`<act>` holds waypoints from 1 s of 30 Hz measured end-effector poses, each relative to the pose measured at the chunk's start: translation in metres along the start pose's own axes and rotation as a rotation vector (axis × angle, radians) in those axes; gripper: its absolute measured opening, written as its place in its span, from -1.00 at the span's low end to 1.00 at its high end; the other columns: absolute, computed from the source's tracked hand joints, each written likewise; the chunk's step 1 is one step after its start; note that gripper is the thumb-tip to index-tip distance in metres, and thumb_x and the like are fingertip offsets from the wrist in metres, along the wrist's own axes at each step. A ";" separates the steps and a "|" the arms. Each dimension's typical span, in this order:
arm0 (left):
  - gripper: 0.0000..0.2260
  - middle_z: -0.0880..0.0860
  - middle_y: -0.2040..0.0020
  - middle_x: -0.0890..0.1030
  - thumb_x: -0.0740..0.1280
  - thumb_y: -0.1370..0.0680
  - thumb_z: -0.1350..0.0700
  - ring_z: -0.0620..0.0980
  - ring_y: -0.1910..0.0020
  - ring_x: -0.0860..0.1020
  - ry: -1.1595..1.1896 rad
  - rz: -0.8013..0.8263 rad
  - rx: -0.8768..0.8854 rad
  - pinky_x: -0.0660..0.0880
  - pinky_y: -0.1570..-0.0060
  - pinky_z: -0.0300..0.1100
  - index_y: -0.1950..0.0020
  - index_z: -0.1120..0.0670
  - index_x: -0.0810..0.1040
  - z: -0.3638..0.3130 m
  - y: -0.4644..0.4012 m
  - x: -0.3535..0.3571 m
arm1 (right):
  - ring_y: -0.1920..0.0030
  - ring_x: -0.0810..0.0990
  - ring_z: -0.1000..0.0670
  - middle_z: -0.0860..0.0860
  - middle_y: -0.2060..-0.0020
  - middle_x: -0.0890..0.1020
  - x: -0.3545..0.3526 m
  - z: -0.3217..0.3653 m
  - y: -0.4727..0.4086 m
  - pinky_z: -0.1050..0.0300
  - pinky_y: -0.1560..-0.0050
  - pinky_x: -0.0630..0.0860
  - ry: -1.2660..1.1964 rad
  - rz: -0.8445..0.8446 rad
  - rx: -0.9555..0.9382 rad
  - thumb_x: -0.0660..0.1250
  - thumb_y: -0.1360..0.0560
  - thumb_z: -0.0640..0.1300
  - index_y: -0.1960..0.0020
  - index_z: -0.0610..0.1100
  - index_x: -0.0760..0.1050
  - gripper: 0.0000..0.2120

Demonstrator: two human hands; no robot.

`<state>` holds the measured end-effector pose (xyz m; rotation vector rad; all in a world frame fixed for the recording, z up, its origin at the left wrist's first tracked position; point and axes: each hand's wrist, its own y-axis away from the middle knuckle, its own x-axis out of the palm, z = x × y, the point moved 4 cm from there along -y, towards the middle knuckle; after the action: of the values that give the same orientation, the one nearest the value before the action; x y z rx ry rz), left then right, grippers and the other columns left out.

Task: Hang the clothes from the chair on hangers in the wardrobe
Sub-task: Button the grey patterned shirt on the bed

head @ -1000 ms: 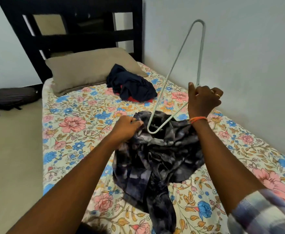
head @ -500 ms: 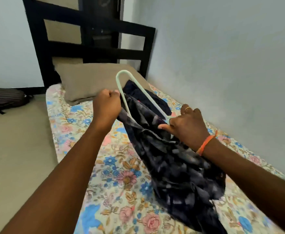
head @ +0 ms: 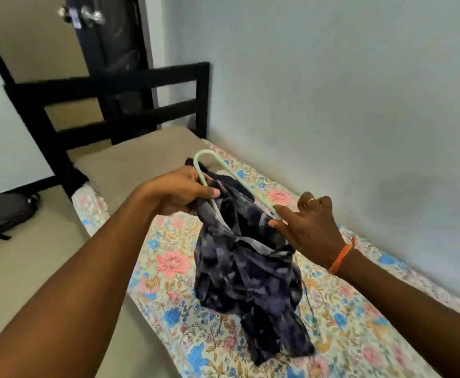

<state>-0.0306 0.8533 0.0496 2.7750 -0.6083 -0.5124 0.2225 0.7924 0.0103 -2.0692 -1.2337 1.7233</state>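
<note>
Garment (head: 248, 271) w/ hanger (head: 231, 173) held over floral bed (head: 359, 336); grey wall (head: 332, 91).

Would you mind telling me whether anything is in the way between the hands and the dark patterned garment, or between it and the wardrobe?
Nothing separates them: the left hand grips the dark patterned garment with the pale hanger, and the right hand pinches the hanger's other end. No wardrobe is clearly in view, so that path cannot be judged.

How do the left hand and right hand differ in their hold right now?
The left hand grips the patterned garment and one arm of the hanger, fingers curled; the right hand pinches the hanger's other end, fingers looser. Only the right hand has a ring and orange wristband. Both are above the bed.
</note>
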 end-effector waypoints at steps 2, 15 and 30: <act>-0.77 0.36 -0.11 0.60 0.34 -0.56 0.35 0.27 -0.07 0.58 -0.023 0.111 -0.046 0.51 -0.16 0.19 -0.20 0.36 0.53 -0.060 0.011 -0.009 | 0.17 0.49 -0.16 -0.05 0.48 0.48 -0.047 -0.028 -0.020 -0.01 0.19 0.28 -0.031 0.030 0.088 0.19 -0.58 0.10 -0.01 -0.07 0.59 -0.71; -0.89 0.18 0.37 0.64 0.34 -0.45 0.33 0.13 0.45 0.65 -0.554 -0.514 0.211 0.67 0.30 0.04 0.19 0.25 0.67 -0.275 0.078 -0.055 | 0.24 0.53 -0.16 0.02 0.57 0.51 -0.202 -0.056 -0.092 0.02 0.21 0.23 0.122 0.171 0.299 0.19 -0.54 0.10 0.10 -0.07 0.56 -0.71; -0.88 0.19 0.38 0.53 0.33 -0.50 0.41 0.05 0.46 0.53 -0.317 0.084 0.290 0.60 0.43 -0.15 0.23 0.35 0.60 -0.250 0.069 -0.079 | 0.34 0.54 -0.15 -0.06 -0.01 0.56 -0.226 0.057 -0.110 0.03 0.23 0.26 0.200 0.308 0.491 0.38 -0.22 -0.38 -0.61 -0.09 0.09 0.01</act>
<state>-0.0246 0.8700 0.3202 2.9399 -0.9315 -0.9227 0.1238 0.6889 0.2245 -2.1218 -0.3928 1.6650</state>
